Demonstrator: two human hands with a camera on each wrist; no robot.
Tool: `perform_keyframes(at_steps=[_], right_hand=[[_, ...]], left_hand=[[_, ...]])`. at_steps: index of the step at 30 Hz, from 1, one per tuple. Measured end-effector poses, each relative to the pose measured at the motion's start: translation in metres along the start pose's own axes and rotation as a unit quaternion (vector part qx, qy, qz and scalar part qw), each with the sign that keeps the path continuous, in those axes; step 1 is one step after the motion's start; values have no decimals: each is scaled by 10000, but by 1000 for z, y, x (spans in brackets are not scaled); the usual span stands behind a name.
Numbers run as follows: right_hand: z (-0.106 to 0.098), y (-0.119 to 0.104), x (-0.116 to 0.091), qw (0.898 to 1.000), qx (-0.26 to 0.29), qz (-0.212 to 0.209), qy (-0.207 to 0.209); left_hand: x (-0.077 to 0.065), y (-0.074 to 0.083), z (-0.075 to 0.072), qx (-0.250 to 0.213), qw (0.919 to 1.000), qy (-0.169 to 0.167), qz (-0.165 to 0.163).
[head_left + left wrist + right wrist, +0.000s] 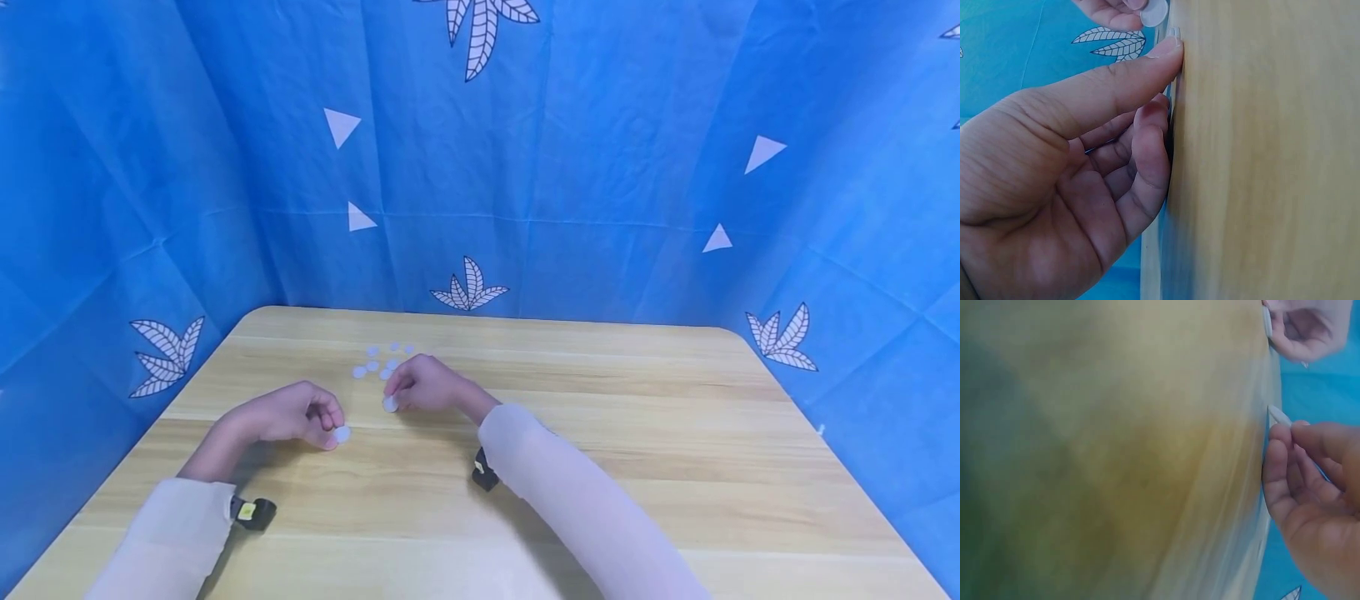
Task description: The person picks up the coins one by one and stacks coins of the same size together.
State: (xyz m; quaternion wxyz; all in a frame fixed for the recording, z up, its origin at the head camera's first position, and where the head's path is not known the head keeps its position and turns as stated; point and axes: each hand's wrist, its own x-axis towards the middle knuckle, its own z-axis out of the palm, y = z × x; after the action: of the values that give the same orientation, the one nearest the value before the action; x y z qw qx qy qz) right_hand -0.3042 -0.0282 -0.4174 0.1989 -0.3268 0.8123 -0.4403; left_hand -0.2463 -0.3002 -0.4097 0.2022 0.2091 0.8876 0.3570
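Note:
My left hand point(288, 414) pinches a small round white disc point(342, 434) by its edge, low over the wooden table point(600, 450). In the left wrist view, its thumb reaches forward over the curled fingers point(1150, 156), and most of that disc is hidden. A little farther off, my right hand point(429, 383) holds another white disc point(391, 404) between thumb and fingertips. The right wrist view has this disc point(1279, 415) tilted, its lower edge at the table surface. Several more white discs point(372, 366) lie flat, loosely grouped, just beyond the right hand.
A blue cloth point(600, 167) with white leaf and triangle prints hangs behind the table and along both sides. Each wrist, in a pale sleeve point(577, 492), carries a small black camera point(257, 513). Bare wood stretches to the right of the hands.

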Motion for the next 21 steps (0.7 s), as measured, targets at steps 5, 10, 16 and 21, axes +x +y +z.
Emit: perform_keyframes(at_steps=[5,10,16,21], right_hand=[[6,-5,-1,9996,-160,-50,-206],[14,-11,-2,9991,-262,-178,-290],[23,-21,-5,9986,-174,-185,-458],[31,-28,-6,9981,24,-173,-593]], left_hand=[[0,-1,-1,21,10000,-6,-29],[0,-1,-1,17,10000,-18,-28],[0,-1,-2,75,9999,2,-78],[1,-1,-2,71,10000,-5,-67]])
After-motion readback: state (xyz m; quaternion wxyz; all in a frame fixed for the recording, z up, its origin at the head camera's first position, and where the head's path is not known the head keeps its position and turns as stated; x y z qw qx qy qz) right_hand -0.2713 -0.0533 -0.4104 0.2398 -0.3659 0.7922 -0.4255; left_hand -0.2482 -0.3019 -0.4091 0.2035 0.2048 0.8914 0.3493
